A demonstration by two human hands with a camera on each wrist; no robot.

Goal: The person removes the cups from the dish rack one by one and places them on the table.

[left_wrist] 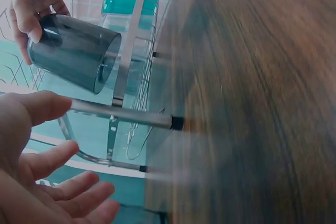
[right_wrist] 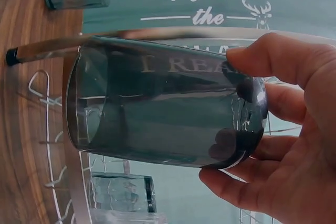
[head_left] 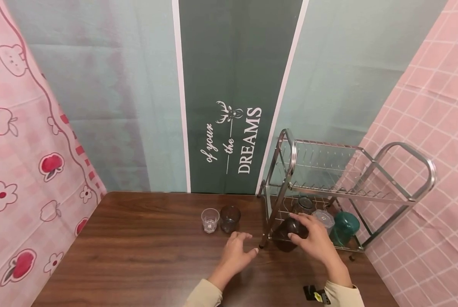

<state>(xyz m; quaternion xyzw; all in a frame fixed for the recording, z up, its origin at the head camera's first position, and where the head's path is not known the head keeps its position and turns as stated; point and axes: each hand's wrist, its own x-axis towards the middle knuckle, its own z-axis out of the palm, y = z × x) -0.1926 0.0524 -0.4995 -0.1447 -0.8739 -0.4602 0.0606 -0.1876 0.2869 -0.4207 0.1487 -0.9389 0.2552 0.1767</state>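
Observation:
My right hand (head_left: pixel 315 238) grips a dark smoky glass (right_wrist: pixel 152 103) near its base, thumb on one side and fingers on the other. The glass is mouth down at the front left of the metal dish rack (head_left: pixel 391 198), and its rim end overlaps the rack's lower front bar in the right wrist view. My left hand (head_left: pixel 234 256) holds nothing; its fingers are spread beside the rack's front left leg (left_wrist: pixel 152 117). Near its fingertips stand a small clear glass (head_left: pixel 210 220) and a dark glass (head_left: pixel 230 218), both upright on the table.
On the rack's lower shelf are a dark glass (head_left: pixel 304 205), a clear glass (head_left: pixel 324 218) and a teal glass (head_left: pixel 344 229). The upper tier has wire plate slots (head_left: pixel 324 187). The brown wooden table (head_left: pixel 144 247) meets printed cloths behind and at both sides.

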